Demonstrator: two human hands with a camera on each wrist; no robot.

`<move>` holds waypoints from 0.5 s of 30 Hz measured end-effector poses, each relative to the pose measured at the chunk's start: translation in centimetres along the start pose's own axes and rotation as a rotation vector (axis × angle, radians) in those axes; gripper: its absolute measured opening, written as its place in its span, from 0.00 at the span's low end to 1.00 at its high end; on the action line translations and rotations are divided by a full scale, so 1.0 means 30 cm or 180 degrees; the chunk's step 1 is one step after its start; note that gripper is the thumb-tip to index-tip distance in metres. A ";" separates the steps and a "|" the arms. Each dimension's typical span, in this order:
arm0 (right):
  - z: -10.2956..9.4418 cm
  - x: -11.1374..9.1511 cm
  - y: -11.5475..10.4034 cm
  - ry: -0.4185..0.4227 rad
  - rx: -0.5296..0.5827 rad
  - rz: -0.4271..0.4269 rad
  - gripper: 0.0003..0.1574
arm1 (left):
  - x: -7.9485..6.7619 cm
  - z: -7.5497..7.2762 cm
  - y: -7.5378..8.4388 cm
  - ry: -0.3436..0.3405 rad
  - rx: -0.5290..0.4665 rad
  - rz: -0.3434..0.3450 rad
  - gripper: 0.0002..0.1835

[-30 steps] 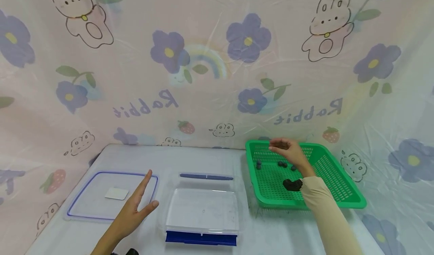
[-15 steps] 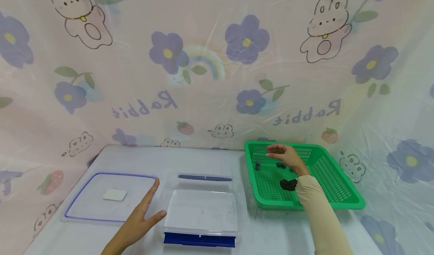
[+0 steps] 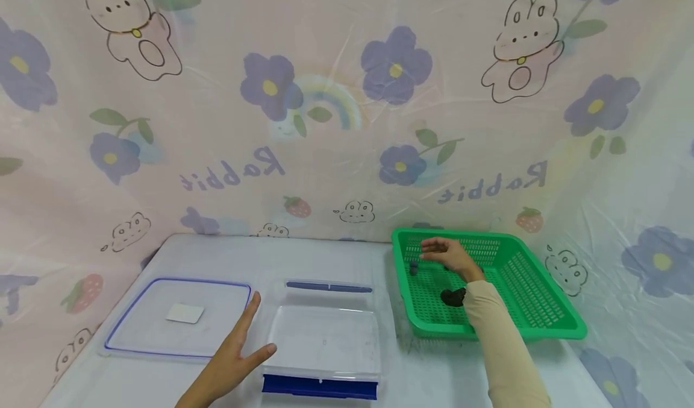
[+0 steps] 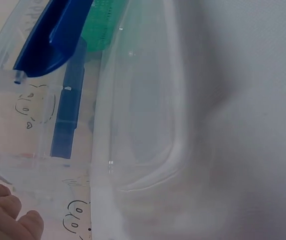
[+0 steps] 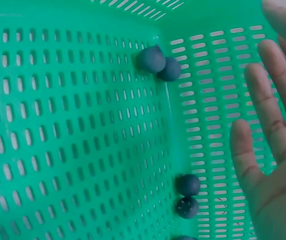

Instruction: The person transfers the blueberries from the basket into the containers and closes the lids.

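Observation:
Over the green plastic basket [image 3: 490, 329] hangs my right hand [image 3: 451, 257], its fingers extended with nothing between them. Small dark blueberries [image 5: 187, 185] lie along the basket's side in the right wrist view, some touching in pairs. From the head, a few blueberries [image 3: 414, 267] show at the basket's left; the hand partly hides others. My left hand [image 3: 230, 360] hovers with fingers straight and thumb apart, between a flat lid and a clear plastic box [image 3: 324, 338] with blue latches. In the left wrist view, curled-looking fingertips [image 4: 7, 210] appear near the box's clear wall.
A clear lid [image 3: 141, 329] with a blue seal lies at the left, a white card-like rectangle [image 3: 185, 313] on it. The box's blue front latch [image 3: 320, 387] sticks out toward me. A printed curtain [image 3: 336, 125] closes off the back of the white table [image 3: 260, 257].
My right hand has drifted left and slightly down over the basket. My left hand has moved right and a little lower, nearer the clear box.

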State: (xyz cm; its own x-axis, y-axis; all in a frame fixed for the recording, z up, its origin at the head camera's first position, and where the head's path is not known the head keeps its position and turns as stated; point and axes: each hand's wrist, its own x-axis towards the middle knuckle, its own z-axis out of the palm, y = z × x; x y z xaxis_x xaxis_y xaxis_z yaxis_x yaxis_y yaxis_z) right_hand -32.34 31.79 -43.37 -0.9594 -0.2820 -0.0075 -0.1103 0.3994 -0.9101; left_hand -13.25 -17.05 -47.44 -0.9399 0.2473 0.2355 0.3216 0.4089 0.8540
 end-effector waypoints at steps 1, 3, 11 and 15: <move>0.002 0.005 0.004 -0.0022 -0.0004 0.0008 0.32 | -0.002 0.002 0.001 0.0004 -0.0008 -0.0008 0.51; 0.005 0.015 0.009 -0.0070 -0.0023 0.0025 0.31 | -0.004 0.006 0.003 0.0006 -0.0016 -0.0023 0.51; 0.015 0.036 0.037 -0.0233 -0.0347 0.0165 0.27 | -0.008 0.012 0.002 0.0007 0.0030 -0.0123 0.51; 0.019 0.036 0.041 -0.0270 -0.0405 0.0167 0.27 | -0.009 0.012 0.002 -0.0031 0.0022 -0.0161 0.51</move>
State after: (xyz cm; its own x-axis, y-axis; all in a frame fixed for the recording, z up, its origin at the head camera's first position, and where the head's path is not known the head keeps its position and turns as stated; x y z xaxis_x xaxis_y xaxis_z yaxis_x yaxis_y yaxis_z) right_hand -33.38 31.49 -44.74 -0.9399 -0.3284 -0.0935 -0.0978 0.5213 -0.8477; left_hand -12.94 -16.76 -47.61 -0.9538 0.2346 0.1876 0.2745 0.4272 0.8615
